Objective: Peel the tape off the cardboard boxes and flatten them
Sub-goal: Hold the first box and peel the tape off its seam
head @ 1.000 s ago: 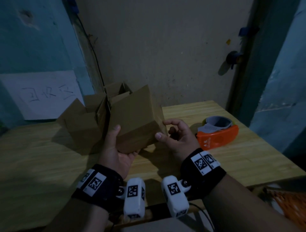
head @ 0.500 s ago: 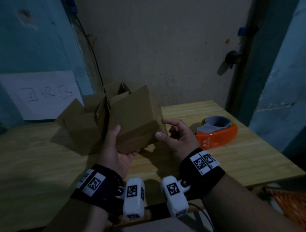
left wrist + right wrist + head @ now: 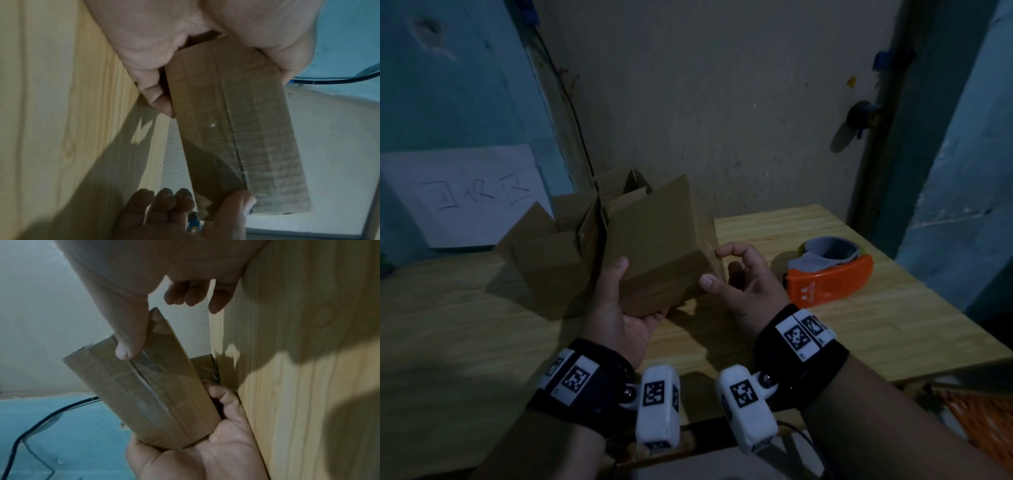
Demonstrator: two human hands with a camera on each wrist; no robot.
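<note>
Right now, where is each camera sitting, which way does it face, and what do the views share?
Head: worn high, facing forward and down at the table; both hands and wristbands show, the left hand gripping the box.
Left wrist: looks along the left palm at the box's taped bottom; right fingertips beyond.
Right wrist: looks along the right hand, thumb on the tape seam; left palm below.
Shared: all three see the box and both hands.
</note>
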